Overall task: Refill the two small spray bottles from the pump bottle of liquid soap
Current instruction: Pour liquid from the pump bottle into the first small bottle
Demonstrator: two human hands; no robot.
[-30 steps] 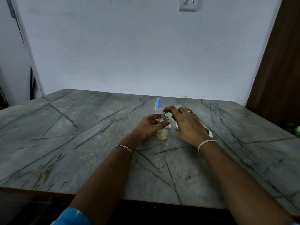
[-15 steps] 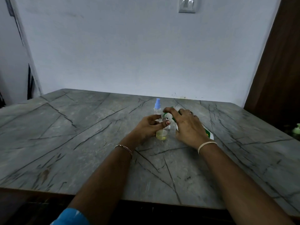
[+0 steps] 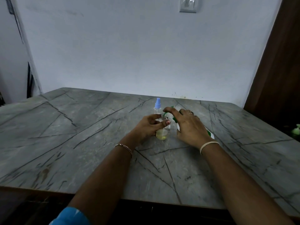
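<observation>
A small clear spray bottle (image 3: 162, 134) with its top off stands mid-table, yellowish liquid in its bottom. My left hand (image 3: 146, 127) grips it around the middle. A white pump bottle (image 3: 211, 135) with a green pump head (image 3: 167, 112) stands just right of it, mostly hidden under my right hand (image 3: 190, 127). That hand lies over the pump bottle, index finger stretched onto the green nozzle above the open neck. A second small spray bottle (image 3: 157, 106) with a blue sprayer stands just behind.
The grey marble table (image 3: 81, 135) butts against a pale wall. A dark wooden door (image 3: 279, 70) stands at the right. A green object (image 3: 296, 131) shows low at the right edge. The table's front edge runs close to my body.
The view has tilted slightly. Both hands stay on the bottles in nearly the same pose; my right index finger remains on the pump nozzle.
</observation>
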